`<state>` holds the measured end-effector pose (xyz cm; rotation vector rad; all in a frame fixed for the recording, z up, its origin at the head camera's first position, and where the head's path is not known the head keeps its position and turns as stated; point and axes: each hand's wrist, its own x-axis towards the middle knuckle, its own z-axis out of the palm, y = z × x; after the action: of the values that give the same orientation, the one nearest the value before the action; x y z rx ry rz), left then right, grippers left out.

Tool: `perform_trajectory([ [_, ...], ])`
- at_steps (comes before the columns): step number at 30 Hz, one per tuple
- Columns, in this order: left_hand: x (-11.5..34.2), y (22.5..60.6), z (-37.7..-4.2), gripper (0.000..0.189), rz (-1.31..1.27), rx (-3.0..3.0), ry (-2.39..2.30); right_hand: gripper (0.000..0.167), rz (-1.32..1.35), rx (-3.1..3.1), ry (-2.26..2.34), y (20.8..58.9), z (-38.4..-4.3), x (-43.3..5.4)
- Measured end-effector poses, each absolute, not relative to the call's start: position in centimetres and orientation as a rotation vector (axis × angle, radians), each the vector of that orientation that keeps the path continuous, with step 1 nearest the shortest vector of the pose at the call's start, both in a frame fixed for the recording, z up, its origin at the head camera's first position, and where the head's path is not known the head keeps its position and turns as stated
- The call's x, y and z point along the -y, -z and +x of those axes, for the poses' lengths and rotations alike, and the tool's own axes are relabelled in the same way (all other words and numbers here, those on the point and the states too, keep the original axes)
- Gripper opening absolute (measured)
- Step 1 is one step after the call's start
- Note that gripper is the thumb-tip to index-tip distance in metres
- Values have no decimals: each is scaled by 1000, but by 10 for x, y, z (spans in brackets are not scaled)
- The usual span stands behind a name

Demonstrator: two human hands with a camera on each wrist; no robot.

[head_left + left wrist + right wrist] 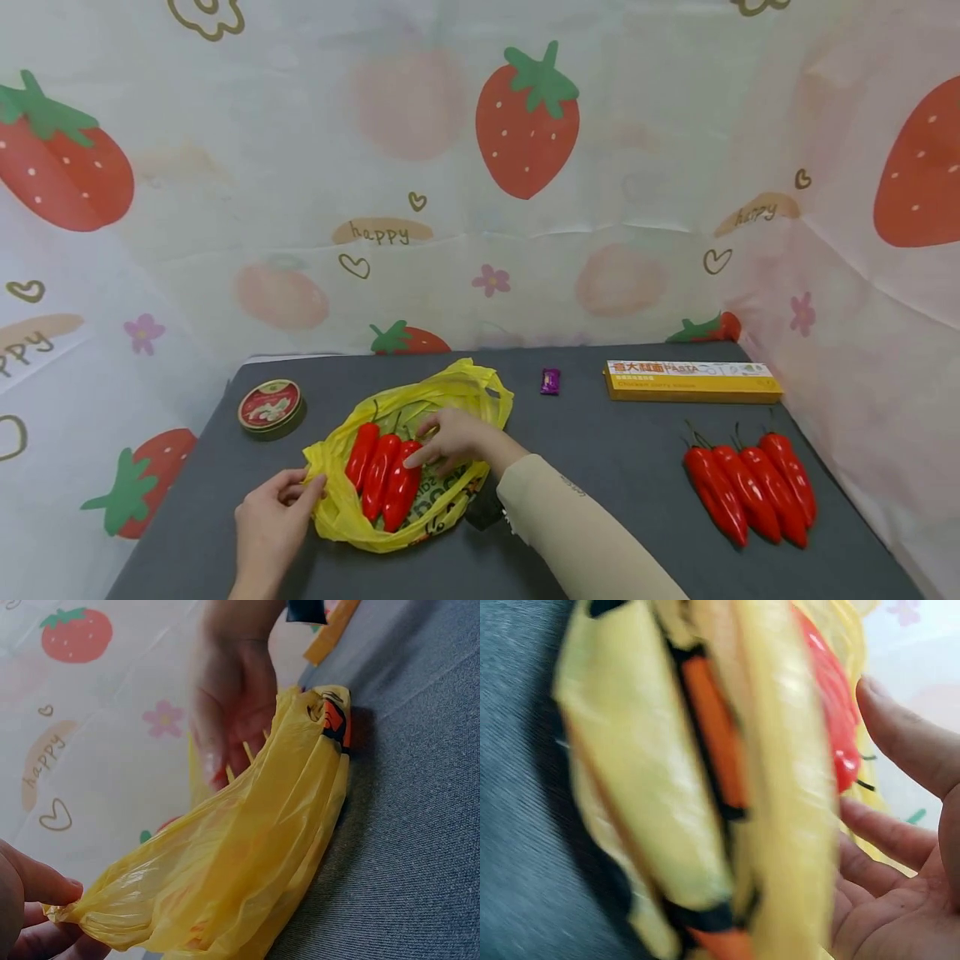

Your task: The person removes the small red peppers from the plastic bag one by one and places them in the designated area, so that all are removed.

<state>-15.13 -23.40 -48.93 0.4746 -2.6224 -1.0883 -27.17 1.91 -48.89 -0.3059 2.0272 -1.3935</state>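
A yellow plastic bag (337,517) lies spread open on the dark table, with three glossy red chili peppers (381,467) side by side in it. At its left edge, my left hand (272,521) pinches a gathered bit of the plastic between thumb and fingers, as the left wrist view shows. Over the bag's right part reaches my right hand (453,442), its fingertips right at the rightmost pepper. In the right wrist view, the thumb (900,735) stands apart from the fingers with nothing gripped between them; the bag's near side hides part of the hand.
Several more red chili peppers (750,492) lie in a row at the table's right. A yellow pasta box (693,382) sits at the back right, a small purple packet (551,382) at the back middle. Left of the bag is a round tin (272,410). Strawberry-print cloth (480,167) hangs behind.
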Motion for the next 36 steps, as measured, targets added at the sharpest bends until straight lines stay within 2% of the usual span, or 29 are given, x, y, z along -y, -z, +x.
perform_trajectory([
  [3,235,489,-151,33,476,2617,1074,58,-323,-2062,1384,495,-267,-15],
  [10,234,490,-153,32,469,2609,1067,42,-304,-2081,1420,497,-264,-14],
  [15,233,489,-153,32,482,2617,1081,38,-217,-1898,1580,494,-266,-15],
  [30,232,488,-154,34,500,2613,1088,63,-187,-1735,1803,481,-268,-38],
  [36,231,488,-152,35,478,2624,1080,56,-186,-1821,1842,467,-263,-52],
])
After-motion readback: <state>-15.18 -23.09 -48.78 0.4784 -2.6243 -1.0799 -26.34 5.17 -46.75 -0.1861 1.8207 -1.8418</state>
